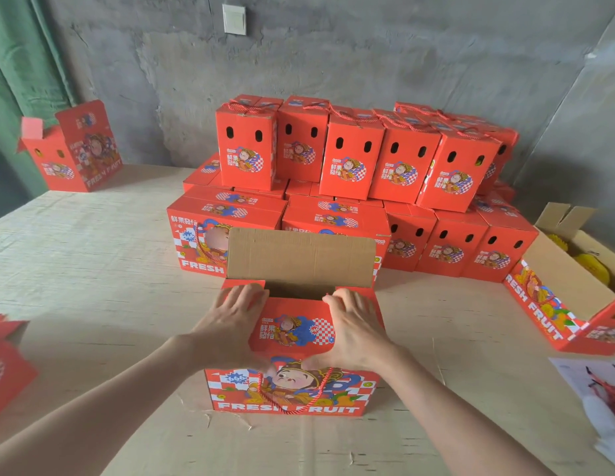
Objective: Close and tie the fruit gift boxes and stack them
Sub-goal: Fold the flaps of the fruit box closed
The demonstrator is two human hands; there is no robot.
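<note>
Right, pale wood tabletop [93, 269], grain visible, runs back to a rough grey concrete wall [333, 63] w/ a white switch plate [234, 19]. Green drape [21, 63] at far L. Against the wall: stack [350, 166] of closed red boxes in two tiers. The upper ones stand on end w/ oval holes facing the camera and red cords on top. One open box [76, 149] sits far L on the table. Another open carton [557, 297] is at R w/ yellow items inside. White bag [591, 389] w/ red cords at R edge.

Gift box [230, 389] sits centre-front on the table, nearest the person, apart from the stack. Red, cartoon figure, blue/white checks, "FRESH FRUIT" in white on the front face. Red twisted rope handle [292, 403] loops down that face. Back flap [299, 259] stands up, brown inside showing. Front flap [292, 324] is folded down over the top, w/ a gap behind it. L hand [230, 324] and R hand [354, 328] both lie flat on the front flap, fingers fairly straight, tips at its back edge, thumbs at the front edge; neither grips anything.
</note>
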